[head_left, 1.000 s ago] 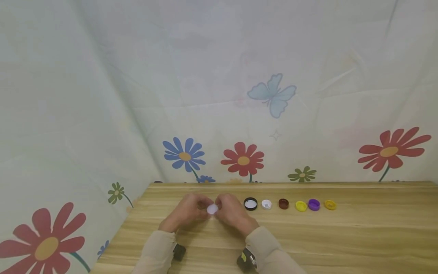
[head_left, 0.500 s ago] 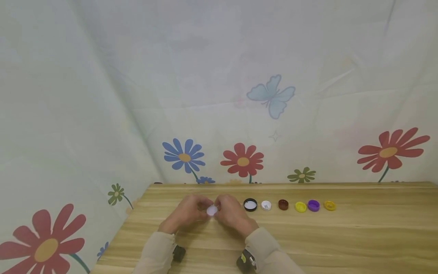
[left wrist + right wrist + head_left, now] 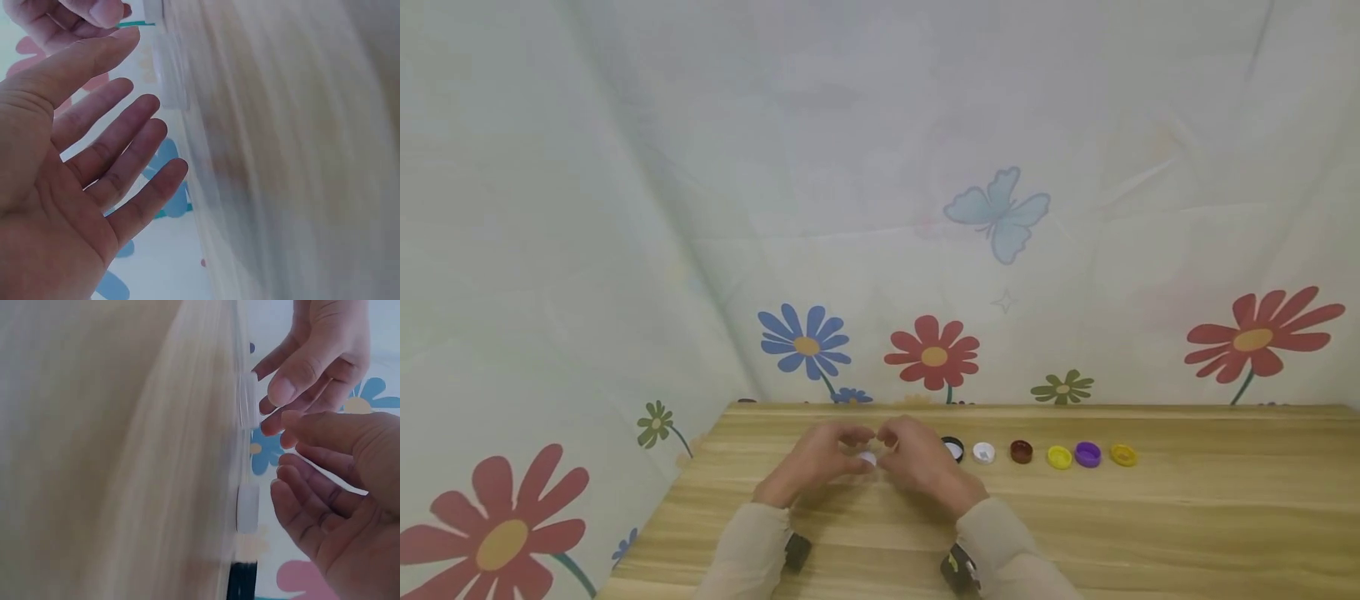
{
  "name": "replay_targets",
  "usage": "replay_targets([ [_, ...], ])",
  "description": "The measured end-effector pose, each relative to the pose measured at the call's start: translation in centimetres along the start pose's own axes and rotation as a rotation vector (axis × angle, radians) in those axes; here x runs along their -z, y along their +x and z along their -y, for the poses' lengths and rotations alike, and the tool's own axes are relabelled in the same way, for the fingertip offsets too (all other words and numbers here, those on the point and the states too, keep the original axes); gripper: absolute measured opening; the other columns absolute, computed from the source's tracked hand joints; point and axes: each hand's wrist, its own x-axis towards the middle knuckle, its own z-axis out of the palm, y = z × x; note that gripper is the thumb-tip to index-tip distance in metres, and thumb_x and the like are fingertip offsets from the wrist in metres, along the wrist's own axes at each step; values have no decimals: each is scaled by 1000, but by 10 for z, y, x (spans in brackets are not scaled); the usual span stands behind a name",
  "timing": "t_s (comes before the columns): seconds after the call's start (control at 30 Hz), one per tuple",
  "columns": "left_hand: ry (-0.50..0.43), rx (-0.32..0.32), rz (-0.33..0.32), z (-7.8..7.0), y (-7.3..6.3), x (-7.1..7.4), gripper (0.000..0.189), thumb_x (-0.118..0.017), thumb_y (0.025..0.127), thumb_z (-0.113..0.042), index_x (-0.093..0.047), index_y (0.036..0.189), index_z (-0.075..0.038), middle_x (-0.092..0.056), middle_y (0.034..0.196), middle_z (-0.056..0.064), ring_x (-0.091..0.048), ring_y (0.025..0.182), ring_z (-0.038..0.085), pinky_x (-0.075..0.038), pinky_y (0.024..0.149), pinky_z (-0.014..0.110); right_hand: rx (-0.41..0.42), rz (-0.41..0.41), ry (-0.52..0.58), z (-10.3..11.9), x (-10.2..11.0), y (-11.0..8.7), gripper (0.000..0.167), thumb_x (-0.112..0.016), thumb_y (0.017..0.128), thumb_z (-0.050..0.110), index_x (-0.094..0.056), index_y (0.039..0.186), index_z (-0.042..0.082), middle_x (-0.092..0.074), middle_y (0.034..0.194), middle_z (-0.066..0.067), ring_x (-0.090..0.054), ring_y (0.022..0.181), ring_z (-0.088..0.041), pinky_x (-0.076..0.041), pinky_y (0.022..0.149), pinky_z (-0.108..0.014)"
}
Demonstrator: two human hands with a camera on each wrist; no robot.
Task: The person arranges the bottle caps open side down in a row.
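Observation:
A whitish translucent round cap (image 3: 867, 458) rests on the table between my hands, partly hidden by fingers in the head view. Its clear side (image 3: 170, 72) shows edge-on in the left wrist view. My left hand (image 3: 820, 458) is beside it, fingers spread and apart from it, palm bare. My right hand (image 3: 921, 462) stands just right of the cap, its fingers loosely bent around nothing. In the right wrist view a white cap (image 3: 248, 508) stands below the translucent cap (image 3: 248, 400), near my right fingertips; the right hand hides it in the head view.
Rightward along the wooden table (image 3: 1075, 533) runs a row: a black-rimmed cap (image 3: 953, 450), partly covered by my right hand, a white cap (image 3: 983, 452), a brown cap (image 3: 1021, 452), a yellow cap (image 3: 1060, 457), a purple cap (image 3: 1087, 454) and an orange-yellow cap (image 3: 1123, 454). Flowered cloth (image 3: 880, 250) hangs behind.
Both hands' fingers were at the translucent cap's edges; now they have spread off it and it stays on the table. The right hand has shifted slightly right, covering part of the black-rimmed cap.

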Motion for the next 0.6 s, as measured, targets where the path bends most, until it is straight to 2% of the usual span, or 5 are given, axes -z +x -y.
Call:
replay_targets([
  [0.2,-22,-75,-18,-5,8,-5,41,-89,84,-10,-76,123,-2,-76,119,15,-69,113,37,-53,101,54,4,-6,-38,-6,9,-1,30,-81,94,9,-73,122,1,-70,116,-12,-64,104,-29,-55,95,-50],
  [0.4,-8,-100,-34,-9,14,-12,40,-89,84,-10,-77,120,1,-77,116,14,-71,111,36,-55,99,52,4,-9,-63,-13,19,-3,30,-80,95,9,-72,123,3,-71,123,-12,-64,118,-33,-52,102,-52],
  [0.6,1,-113,-31,-14,21,-19,39,-88,85,-11,-77,121,1,-78,116,12,-71,112,33,-55,100,50,54,-12,-59,-24,27,-3,28,-81,92,5,-72,117,-2,-72,119,-16,-65,116,-37,-52,102,-54],
])
